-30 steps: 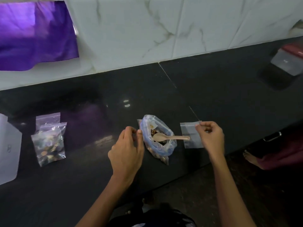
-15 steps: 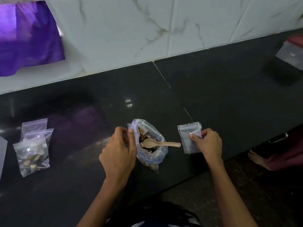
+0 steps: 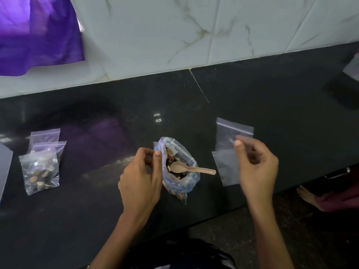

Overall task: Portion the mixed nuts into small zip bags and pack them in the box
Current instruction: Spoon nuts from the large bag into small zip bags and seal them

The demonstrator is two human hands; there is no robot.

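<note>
An open plastic bag of mixed nuts (image 3: 191, 180) stands on the black counter (image 3: 108, 206), with a small wooden spoon (image 3: 194, 169) lying across its mouth. My left hand (image 3: 139, 177) pinches the bag's left rim between thumb and fingers. My right hand (image 3: 256, 166), blurred, pinches an empty small zip bag (image 3: 229, 131) raised just right of the nut bag. A second empty zip bag (image 3: 223, 168) lies flat on the counter under it. Two filled zip bags (image 3: 39, 167) lie at the far left, one overlapping the other.
A white flat object (image 3: 3, 171) shows at the left edge. A purple cloth (image 3: 37, 32) hangs on the marble wall. A white and red thing (image 3: 352, 68) sits at the far right of the counter. Another person's bare foot (image 3: 308, 197) is beyond the counter's front edge.
My right hand has lifted one empty zip bag up off the counter, leaving a second one lying below. My left hand keeps its hold on the nut bag's rim. The camera has shifted.
</note>
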